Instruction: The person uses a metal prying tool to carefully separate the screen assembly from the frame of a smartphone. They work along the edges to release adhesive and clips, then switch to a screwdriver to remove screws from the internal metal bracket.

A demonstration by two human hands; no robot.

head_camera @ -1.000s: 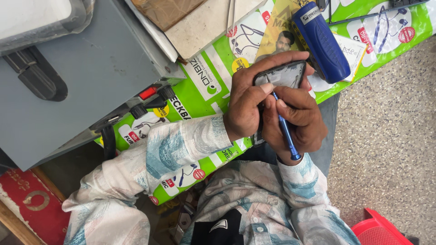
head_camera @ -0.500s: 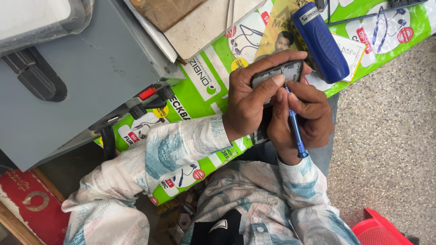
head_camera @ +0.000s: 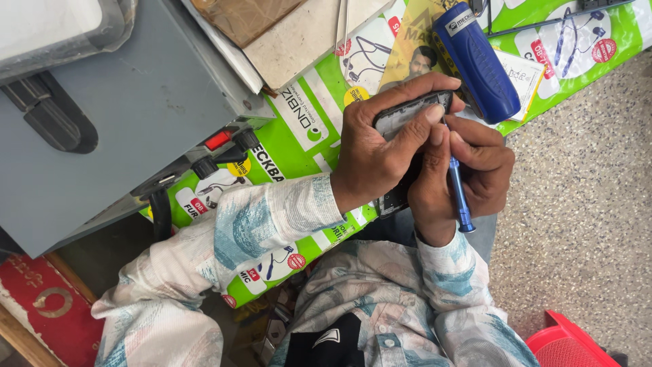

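A big green and white printed sheet lies flat under the hands. It has small pictures of earphones and round red and yellow spots on it. A yellow card with a picture on it lies on top of the sheet, near the top. A small white paper label sits just right of it. On the blue case there is a white sticker at its top end.

Left hand is gripping a small dark slab-shaped phone; right hand is pressing a slim blue-handled screwdriver against it, just below the blue cylindrical tool.
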